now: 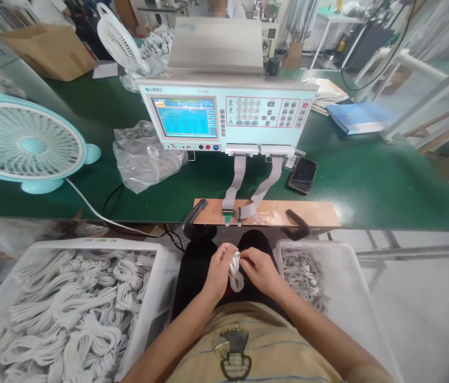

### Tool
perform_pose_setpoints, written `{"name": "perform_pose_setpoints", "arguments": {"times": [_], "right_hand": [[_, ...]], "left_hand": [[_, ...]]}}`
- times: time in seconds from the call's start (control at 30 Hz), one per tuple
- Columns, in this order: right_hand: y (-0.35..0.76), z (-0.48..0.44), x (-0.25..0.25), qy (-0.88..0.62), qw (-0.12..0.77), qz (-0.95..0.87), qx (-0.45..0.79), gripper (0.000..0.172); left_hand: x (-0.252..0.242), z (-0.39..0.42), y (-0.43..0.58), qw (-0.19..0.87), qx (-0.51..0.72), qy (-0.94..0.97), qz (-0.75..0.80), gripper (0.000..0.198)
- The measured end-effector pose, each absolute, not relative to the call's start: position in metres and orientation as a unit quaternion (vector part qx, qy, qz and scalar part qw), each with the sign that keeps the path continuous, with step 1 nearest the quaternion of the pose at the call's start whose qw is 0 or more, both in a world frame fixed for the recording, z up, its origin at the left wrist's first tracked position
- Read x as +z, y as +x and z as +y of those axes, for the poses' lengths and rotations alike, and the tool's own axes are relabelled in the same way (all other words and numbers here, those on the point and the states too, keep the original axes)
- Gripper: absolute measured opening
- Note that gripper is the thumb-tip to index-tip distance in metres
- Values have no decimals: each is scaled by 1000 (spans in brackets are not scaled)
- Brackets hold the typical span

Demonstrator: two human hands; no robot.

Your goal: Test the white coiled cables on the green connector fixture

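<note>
Over my lap, my left hand [223, 266] is closed around a coiled bundle of white cable [236, 279], its loops hanging below the fingers. My right hand [259, 268] pinches at the upper right side of the same bundle, thumb and fingertips together; the exact piece between them is too small to make out. Just beyond the hands, two grey ribbon cables [235, 183] run from the tester [228, 114] down to small connectors on a copper-coloured board [315, 211] at the table's front edge.
A white bin [160, 266] of coiled cables stands left; another bin [352, 255] with fewer cables stands right. Black clamps [298, 226] hold the board. On the green table are a fan [28, 143], plastic bag [144, 157], phone [303, 175] and blue book [357, 118]. A person is behind.
</note>
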State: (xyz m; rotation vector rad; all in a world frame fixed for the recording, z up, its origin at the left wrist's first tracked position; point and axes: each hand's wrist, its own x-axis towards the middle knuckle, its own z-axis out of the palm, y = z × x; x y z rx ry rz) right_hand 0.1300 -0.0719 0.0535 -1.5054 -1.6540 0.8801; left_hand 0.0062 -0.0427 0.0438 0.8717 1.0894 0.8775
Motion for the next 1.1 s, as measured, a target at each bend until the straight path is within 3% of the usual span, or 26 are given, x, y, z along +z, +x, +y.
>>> {"name": "perform_pose_setpoints", "arguments": {"times": [0.33, 0.47, 0.57, 0.77, 1.1], "right_hand": [[135, -52, 59, -488, 372, -693, 378, 18], [135, -46, 53, -498, 356, -698, 370, 15], [131, -40, 43, -539, 399, -635, 385, 18], [123, -23, 26, -564, 508, -434, 485, 25], [124, -14, 26, -580, 528, -362, 504, 28]], "left_hand": [[47, -32, -4, 546, 404, 517, 521, 26], [44, -30, -2, 527, 409, 547, 506, 25], [43, -29, 0, 517, 421, 553, 500, 25], [42, -16, 0, 594, 399, 514, 473, 21], [25, -1, 5, 610, 433, 411, 521, 28]]}}
